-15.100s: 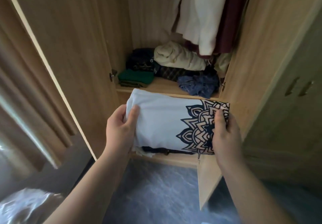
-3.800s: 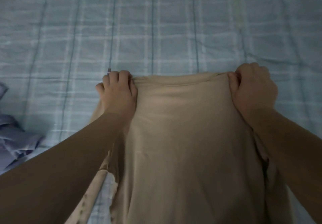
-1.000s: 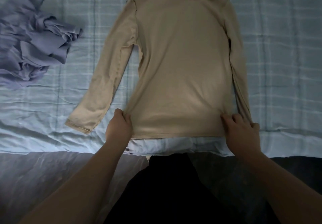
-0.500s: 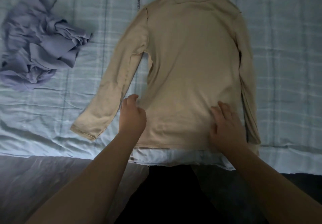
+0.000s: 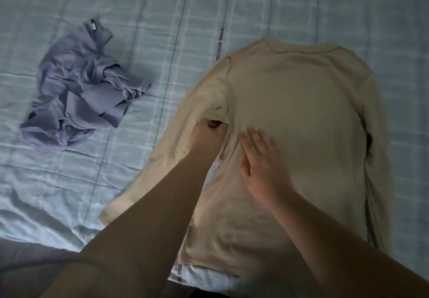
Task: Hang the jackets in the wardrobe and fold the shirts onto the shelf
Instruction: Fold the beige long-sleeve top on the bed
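Note:
A beige long-sleeved shirt (image 5: 297, 121) lies flat on the bed, neckline away from me, hem at the near edge. My left hand (image 5: 206, 135) pinches the fabric at the armpit where the left sleeve meets the body. My right hand (image 5: 262, 158) rests flat and open on the shirt's left side, just beside the left hand, fingers spread. The shirt's right sleeve runs straight down the right side. The left sleeve angles out toward the lower left, partly hidden under my left forearm.
A crumpled lilac garment (image 5: 79, 95) lies in a heap on the left of the bed. The bed carries a pale blue checked sheet (image 5: 162, 19). Its near edge (image 5: 46, 239) runs along the bottom left, with a dark floor below.
Both hands have left the shirt's hem and moved up and left. The left hand now grips the armpit seam; the right hand presses flat beside it. The view shifted right.

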